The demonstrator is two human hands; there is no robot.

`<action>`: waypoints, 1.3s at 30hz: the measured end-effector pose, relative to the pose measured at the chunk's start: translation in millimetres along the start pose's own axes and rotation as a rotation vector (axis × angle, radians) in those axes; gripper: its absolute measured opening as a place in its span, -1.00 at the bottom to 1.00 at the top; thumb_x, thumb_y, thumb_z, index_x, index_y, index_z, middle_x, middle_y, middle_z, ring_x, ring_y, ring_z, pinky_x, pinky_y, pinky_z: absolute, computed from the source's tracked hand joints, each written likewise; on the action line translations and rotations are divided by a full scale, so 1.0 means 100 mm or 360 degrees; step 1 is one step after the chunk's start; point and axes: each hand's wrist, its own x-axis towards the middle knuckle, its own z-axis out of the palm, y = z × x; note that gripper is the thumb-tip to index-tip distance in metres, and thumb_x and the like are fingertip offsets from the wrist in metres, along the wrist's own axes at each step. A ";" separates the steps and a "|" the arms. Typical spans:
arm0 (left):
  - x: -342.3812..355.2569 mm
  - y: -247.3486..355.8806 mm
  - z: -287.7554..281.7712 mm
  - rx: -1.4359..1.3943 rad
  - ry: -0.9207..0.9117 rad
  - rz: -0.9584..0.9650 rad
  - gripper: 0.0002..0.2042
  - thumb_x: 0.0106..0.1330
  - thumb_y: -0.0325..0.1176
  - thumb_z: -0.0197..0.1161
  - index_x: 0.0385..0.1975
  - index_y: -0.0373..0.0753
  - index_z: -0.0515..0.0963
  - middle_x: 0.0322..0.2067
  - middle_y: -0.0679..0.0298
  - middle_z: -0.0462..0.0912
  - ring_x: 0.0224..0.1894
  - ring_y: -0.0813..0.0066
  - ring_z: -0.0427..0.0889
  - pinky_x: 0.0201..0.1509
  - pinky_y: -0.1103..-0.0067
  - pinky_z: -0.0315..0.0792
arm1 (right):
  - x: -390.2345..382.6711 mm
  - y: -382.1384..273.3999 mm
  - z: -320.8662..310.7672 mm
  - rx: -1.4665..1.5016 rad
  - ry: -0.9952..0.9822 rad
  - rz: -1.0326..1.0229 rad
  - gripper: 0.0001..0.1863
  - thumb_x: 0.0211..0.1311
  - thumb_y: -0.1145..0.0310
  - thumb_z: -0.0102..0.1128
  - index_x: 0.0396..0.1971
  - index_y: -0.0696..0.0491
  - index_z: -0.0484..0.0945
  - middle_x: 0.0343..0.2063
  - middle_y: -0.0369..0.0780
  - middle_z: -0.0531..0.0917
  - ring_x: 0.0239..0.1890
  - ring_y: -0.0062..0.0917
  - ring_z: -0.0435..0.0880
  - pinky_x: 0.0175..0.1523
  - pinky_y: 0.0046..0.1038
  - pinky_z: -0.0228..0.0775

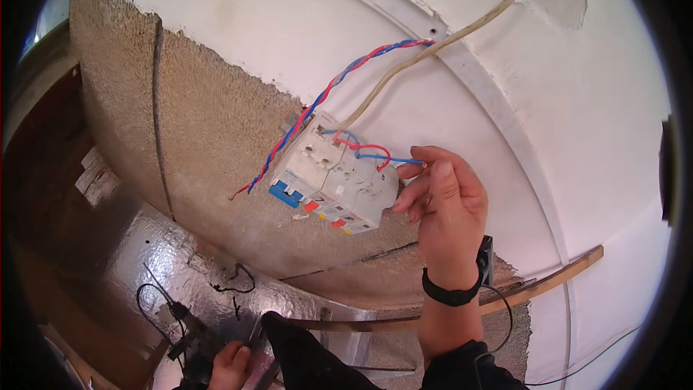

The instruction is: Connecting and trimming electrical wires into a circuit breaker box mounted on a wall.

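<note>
A row of white circuit breakers (336,180) is fixed on the wall, with a blue lever on its left end and red and yellow marks along its lower face. A short blue wire (390,159) runs out from the top of the breakers. My right hand (451,202), with a black band at the wrist, has its thumb and fingers closed at the bare end of this wire. A red wire (372,147) loops down into a breaker terminal beside it. Low down, my left hand (231,367) is curled beside a slim grey piece; what it grips is unclear.
A twisted red and blue wire pair (339,76) hangs past the breakers' left side. The beige cable (476,23) comes down from the top. Below are a wooden strip (538,290), a shiny foil surface (148,245) and a dark tool with a cord (191,328).
</note>
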 end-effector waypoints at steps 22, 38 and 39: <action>0.29 -0.63 -0.23 0.0179 0.0156 0.0160 -0.70 0.57 -0.19 0.02 -0.34 -0.25 0.52 -0.57 0.29 0.40 -0.56 0.48 0.36 -0.44 0.47 0.30 | 0.08 0.12 -0.06 0.0085 -0.0062 -0.0283 -0.81 0.43 0.40 0.21 -0.07 0.15 0.63 -0.31 -0.24 0.71 -0.51 -0.71 0.63 -0.47 -0.68 0.32; -0.44 -0.21 0.11 0.0109 0.0216 -0.0016 -0.72 0.57 -0.14 0.07 -0.24 -0.21 0.56 -0.57 0.37 0.47 -0.53 0.56 0.42 -0.43 0.55 0.35 | 0.33 0.18 -0.36 -0.1444 -0.0438 -0.1516 -0.82 0.18 0.52 0.15 -0.26 0.07 0.69 -0.31 -0.07 0.66 -0.20 -0.14 0.70 -0.08 -0.15 0.55; -0.46 -0.15 0.15 0.0316 0.0243 0.0144 -0.71 0.57 -0.12 0.07 -0.21 -0.22 0.57 -0.57 0.34 0.48 -0.53 0.54 0.44 -0.43 0.53 0.36 | 0.34 0.20 -0.36 -0.1425 -0.0417 -0.1534 -0.82 0.18 0.52 0.15 -0.26 0.07 0.69 -0.31 -0.07 0.66 -0.20 -0.14 0.70 -0.08 -0.15 0.55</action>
